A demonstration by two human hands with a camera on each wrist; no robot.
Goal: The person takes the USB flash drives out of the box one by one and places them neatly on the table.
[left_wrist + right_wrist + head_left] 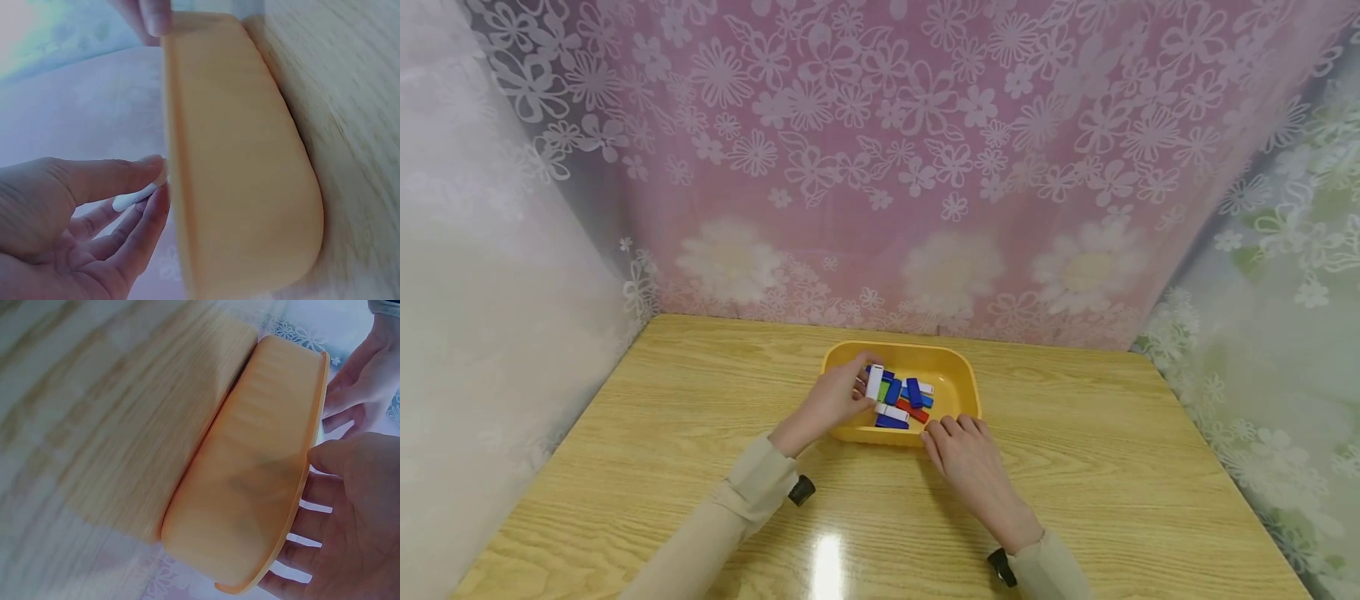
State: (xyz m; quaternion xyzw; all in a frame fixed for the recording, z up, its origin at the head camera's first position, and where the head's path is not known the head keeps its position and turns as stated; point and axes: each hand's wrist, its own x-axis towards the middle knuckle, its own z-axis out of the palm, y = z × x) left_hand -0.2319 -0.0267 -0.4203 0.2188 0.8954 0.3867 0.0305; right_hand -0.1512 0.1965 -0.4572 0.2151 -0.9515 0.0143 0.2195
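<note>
My left hand [835, 396] is over the left side of a yellow plastic tub [953, 387]. Between its thumb and fingers it pinches a white oblong plastic piece [875, 382], held upright; the left wrist view shows this white piece [140, 195] edge-on above the tub's rim. My right hand [968, 454] holds the near rim at the right, with the thumb [328, 456] on the outer side and the fingers reaching over. Several similar pieces lie in the tub, among them a red piece [913, 411], a green piece [883, 390] and a dark blue piece [892, 422].
The tub stands on a wood-grain table [700, 400], towards its far edge. A pink flowered curtain [880, 167] hangs behind, and pale flowered curtains close in the left and right sides. Dark wrist straps show at both sleeves.
</note>
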